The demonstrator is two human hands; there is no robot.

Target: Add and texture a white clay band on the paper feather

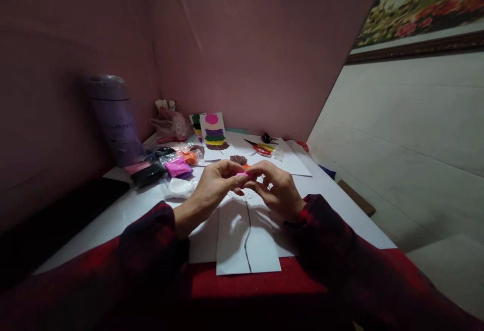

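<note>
Between the fingertips of both hands is a small piece of bright pink modelling clay [242,174]. My left hand [215,182] pinches it from the left, while my right hand [278,187] has its thumb and fingers closed on it from the right. Below the hands lies a white sheet [234,240] with a dark wavy line running down it. Just past my fingers are a brown textured lump [238,159] and a bit of orange, partly hidden. Something white and lacy-looking shows beneath the hands, mostly covered.
Bagged clay packs, among them a pink-purple one [178,167] and an orange one [190,157], lie at the left. A purple tumbler [115,124] stands behind them. Two colour-striped cards [215,131] lean at the back. Red-handled scissors [261,150] rest back right.
</note>
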